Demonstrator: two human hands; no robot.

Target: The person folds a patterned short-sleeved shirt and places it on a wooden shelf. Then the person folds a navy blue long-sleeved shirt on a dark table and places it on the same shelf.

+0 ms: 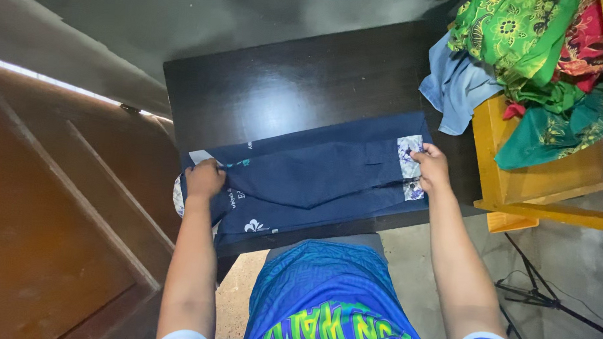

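Note:
A dark navy garment (315, 173) with white print and patterned patches lies folded lengthwise across a dark wooden table (291, 82). My left hand (204, 179) grips its left end near the table's edge. My right hand (430, 168) pinches the right end at a white and purple patterned patch (409, 148). Both arms reach forward from my blue shirt.
A yellow wooden piece of furniture (548, 185) at the right holds a pile of green, red and teal patterned cloths (533, 44); a light blue cloth (455, 88) hangs over onto the table. A brown wooden door (53, 214) is at the left. Black tripod legs (544, 298) stand on the floor.

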